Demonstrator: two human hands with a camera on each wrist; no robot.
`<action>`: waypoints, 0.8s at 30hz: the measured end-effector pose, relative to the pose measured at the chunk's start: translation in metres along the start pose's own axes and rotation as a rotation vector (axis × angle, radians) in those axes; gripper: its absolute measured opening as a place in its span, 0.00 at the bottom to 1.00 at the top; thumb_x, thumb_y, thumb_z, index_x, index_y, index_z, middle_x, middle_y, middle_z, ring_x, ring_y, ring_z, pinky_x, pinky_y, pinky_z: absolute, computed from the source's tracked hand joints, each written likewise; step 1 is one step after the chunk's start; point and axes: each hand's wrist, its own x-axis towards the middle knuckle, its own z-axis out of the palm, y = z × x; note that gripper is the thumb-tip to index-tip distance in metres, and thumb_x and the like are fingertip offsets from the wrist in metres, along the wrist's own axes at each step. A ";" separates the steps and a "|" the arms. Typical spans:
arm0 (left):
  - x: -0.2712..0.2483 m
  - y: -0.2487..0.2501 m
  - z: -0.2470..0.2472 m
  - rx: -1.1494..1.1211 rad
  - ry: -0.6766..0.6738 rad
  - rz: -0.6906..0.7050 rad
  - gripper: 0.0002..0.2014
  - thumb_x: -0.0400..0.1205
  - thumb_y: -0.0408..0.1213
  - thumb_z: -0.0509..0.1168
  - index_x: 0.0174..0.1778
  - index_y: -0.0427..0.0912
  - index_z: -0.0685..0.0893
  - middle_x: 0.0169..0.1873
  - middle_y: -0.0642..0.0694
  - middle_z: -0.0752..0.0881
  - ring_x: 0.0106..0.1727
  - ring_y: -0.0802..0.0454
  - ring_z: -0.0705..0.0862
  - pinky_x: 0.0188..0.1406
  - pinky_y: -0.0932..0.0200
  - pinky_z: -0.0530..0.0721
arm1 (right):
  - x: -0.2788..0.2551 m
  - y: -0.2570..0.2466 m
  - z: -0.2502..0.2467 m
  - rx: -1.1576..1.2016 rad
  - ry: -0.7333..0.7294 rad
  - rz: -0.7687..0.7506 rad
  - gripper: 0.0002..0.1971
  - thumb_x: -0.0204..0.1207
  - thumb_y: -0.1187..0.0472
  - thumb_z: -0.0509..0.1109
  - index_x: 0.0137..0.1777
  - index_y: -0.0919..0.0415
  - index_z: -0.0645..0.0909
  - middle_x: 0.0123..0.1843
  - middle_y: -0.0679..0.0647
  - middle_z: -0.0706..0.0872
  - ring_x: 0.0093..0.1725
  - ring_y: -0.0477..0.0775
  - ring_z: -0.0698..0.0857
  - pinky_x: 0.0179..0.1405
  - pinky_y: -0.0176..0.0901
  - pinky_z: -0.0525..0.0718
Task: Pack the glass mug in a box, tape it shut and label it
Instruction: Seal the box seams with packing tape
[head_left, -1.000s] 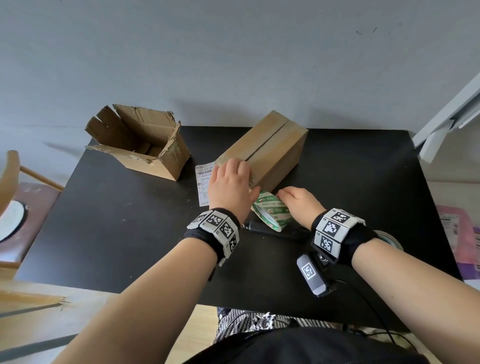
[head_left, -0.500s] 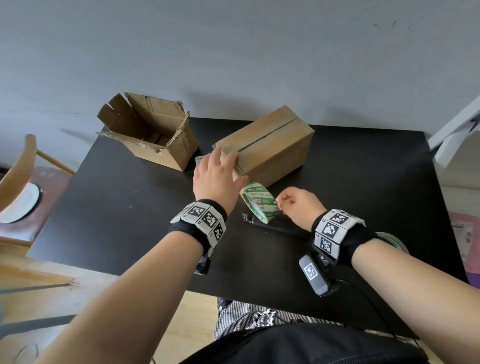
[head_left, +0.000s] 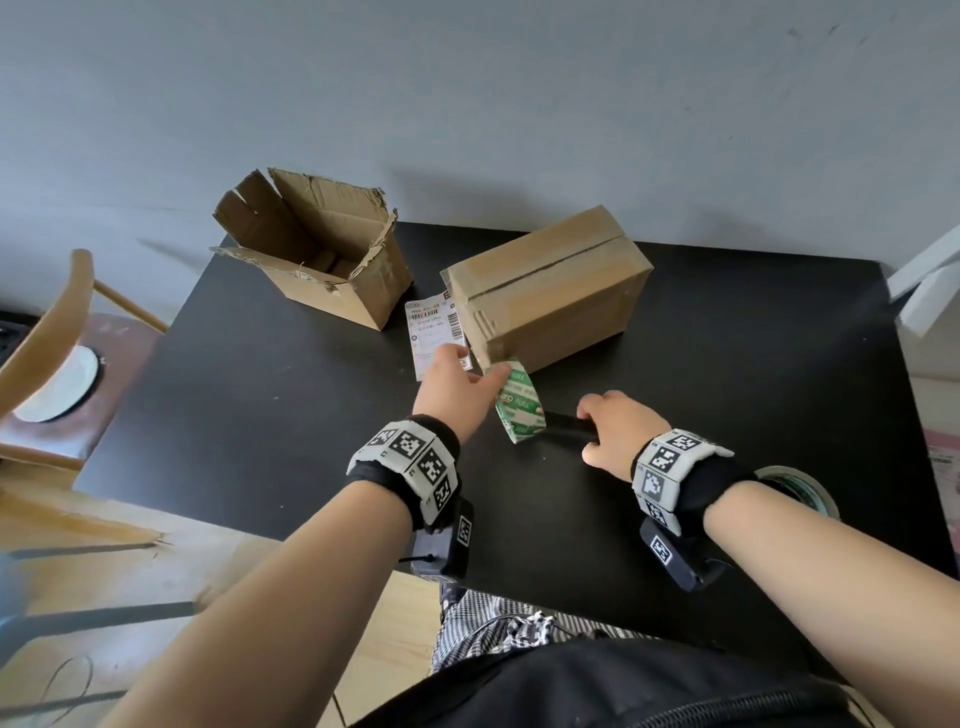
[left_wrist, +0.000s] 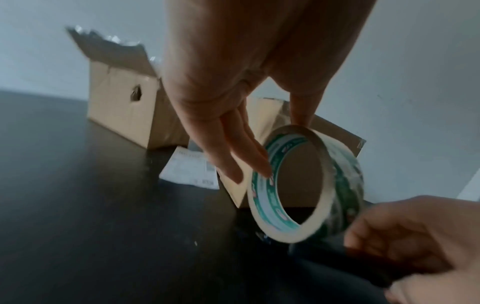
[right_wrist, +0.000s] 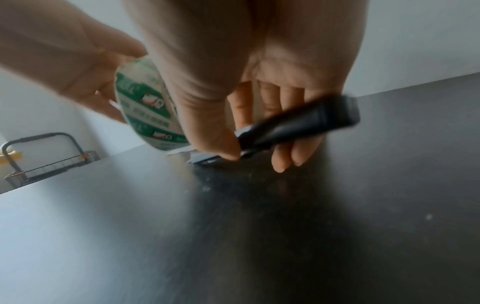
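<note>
The closed brown box (head_left: 550, 291) lies on the black table (head_left: 260, 415), with clear tape along its top seam and near end. No mug shows. A white printed label (head_left: 434, 332) lies flat beside the box's left end. My left hand (head_left: 480, 374) holds a green-and-white tape roll (head_left: 519, 408) upright just in front of the box, thumb on its rim and fingers (left_wrist: 259, 164) on its side. My right hand (head_left: 592, 421) grips a black utility knife (right_wrist: 298, 123) low over the table, right of the tape roll (left_wrist: 306, 185).
A torn open cardboard box (head_left: 317, 254) stands at the back left. A second tape roll (head_left: 800, 488) lies by my right forearm near the table's right edge. A wooden chair (head_left: 52, 332) with a white plate stands to the left.
My left hand came off the box's near end and now holds the tape roll. My right hand left the roll and closed on the black knife.
</note>
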 end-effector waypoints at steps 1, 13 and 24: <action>-0.001 -0.001 0.004 -0.101 -0.030 -0.039 0.24 0.79 0.47 0.68 0.65 0.41 0.70 0.50 0.43 0.85 0.39 0.51 0.87 0.43 0.51 0.88 | -0.002 0.003 -0.006 0.010 0.015 0.018 0.17 0.75 0.57 0.65 0.64 0.54 0.73 0.60 0.56 0.76 0.53 0.60 0.82 0.51 0.52 0.84; 0.000 -0.009 0.018 -0.596 0.058 -0.197 0.03 0.81 0.39 0.66 0.43 0.45 0.83 0.39 0.42 0.88 0.37 0.47 0.87 0.39 0.52 0.87 | -0.025 0.012 -0.066 0.349 0.212 -0.106 0.07 0.70 0.54 0.74 0.47 0.51 0.82 0.47 0.51 0.84 0.49 0.52 0.83 0.54 0.51 0.83; -0.004 -0.004 0.022 -0.555 0.156 -0.219 0.08 0.79 0.40 0.65 0.34 0.48 0.83 0.38 0.43 0.88 0.44 0.42 0.88 0.48 0.46 0.87 | -0.014 -0.025 -0.095 -0.024 0.239 -0.214 0.15 0.76 0.47 0.68 0.59 0.51 0.83 0.53 0.49 0.79 0.50 0.50 0.79 0.47 0.45 0.81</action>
